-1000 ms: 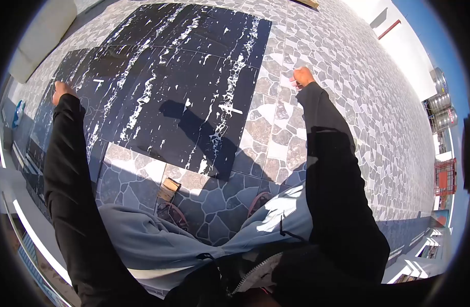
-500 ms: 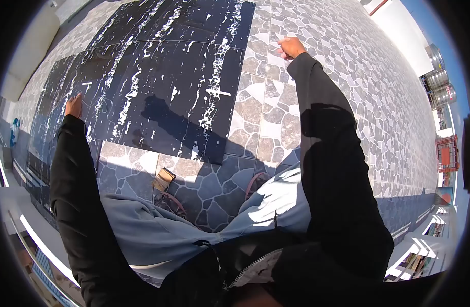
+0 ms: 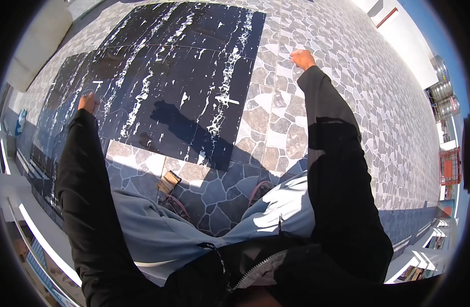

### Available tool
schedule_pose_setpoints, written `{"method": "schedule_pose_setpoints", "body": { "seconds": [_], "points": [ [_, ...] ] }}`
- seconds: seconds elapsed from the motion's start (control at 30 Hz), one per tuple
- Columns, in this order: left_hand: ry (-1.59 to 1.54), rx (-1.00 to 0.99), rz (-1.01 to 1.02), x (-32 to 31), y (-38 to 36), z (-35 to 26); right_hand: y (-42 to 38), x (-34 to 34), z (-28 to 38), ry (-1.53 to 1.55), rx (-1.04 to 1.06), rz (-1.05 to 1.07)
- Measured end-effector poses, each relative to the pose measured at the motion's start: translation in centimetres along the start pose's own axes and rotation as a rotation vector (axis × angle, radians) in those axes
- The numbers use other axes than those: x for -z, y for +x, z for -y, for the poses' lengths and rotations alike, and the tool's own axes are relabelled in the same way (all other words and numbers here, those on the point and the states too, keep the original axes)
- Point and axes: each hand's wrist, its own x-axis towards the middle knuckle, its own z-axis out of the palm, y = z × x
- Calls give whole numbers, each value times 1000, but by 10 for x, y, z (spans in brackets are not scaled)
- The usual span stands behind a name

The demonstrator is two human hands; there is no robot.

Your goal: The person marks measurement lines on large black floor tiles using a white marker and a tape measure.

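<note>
My left hand is raised over the left part of a black sheet streaked with white, its fingers bent around a thin thread or wire that trails in a loose loop to the right. Beyond the sheet's right edge, over the patterned stone tiles, my right hand is held out with its fingers curled together. Anything inside those fingers is too small to make out. White marks, like short strips, show on the sheet near its left part and its right edge.
A small brown block-like object lies on the tiles near my feet. Metal tanks and a red frame stand at the far right. A pale bulky object is at the upper left. White railings run along the lower left.
The whole view has shifted slightly, so the sheet and both hands appear a little further right and lower. Both arms remain stretched out in much the same pose.
</note>
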Motion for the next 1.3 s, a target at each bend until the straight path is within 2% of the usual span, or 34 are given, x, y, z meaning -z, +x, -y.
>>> {"method": "schedule_pose_setpoints", "body": {
  "seconds": [0.07, 0.1, 0.13, 0.2, 0.27, 0.3, 0.33, 0.4, 0.47, 0.57, 0.63, 0.73, 0.8, 0.9, 1.0, 1.2, 1.27, 1.3],
  "points": [
    [10, 68, 40, 0, -9, -8, -21, 11, 17, 399, -184, 252],
    [4, 13, 10, -3, -4, 0, -21, 5, 15, 473, -169, 257],
    [0, 15, -3, -2, -6, 0, -33, 13, 28, 476, -155, 257],
    [19, 14, 4, -1, -7, -1, -59, 28, 47, 495, -275, 263],
    [-24, 34, -13, 0, -9, -3, -52, 20, 39, 547, -279, 281],
    [-22, 42, -18, -3, -24, -14, -49, 18, 37, 541, -288, 265],
    [-25, 49, -25, -1, -31, -22, -46, 15, 30, 561, -208, 203],
    [127, -177, 104, -8, -5, -1, -37, 5, 26, 488, -199, 128],
    [-24, 45, 56, -11, -37, -36, -40, 4, 28, 466, -169, 125],
    [-36, 60, 106, -21, -36, -37, -4, -28, -5, 414, -120, 169],
    [-222, 24, 147, -27, -35, -33, 2, -33, -7, 382, -79, 258],
    [-104, 25, 149, -33, -26, -32, -12, -24, 1, 339, -12, 292],
    [-130, 45, 160, -36, -24, -32, -23, -21, 8, 346, -29, 272],
    [-225, 45, 35, -39, -25, -32, -18, -19, 11, 351, -119, 390],
    [-196, -10, 27, -32, -32, -32, -24, -16, 8, 466, -144, 313],
    [-134, 30, 44, -27, -4, -2, -50, 5, 40, 426, -217, 322],
    [-152, 36, 90, -25, 7, 8, -50, 10, 46, 445, -166, 366],
    [-157, 41, 103, -24, 7, 9, -47, 6, 43, 454, -141, 321]
  ]
}}
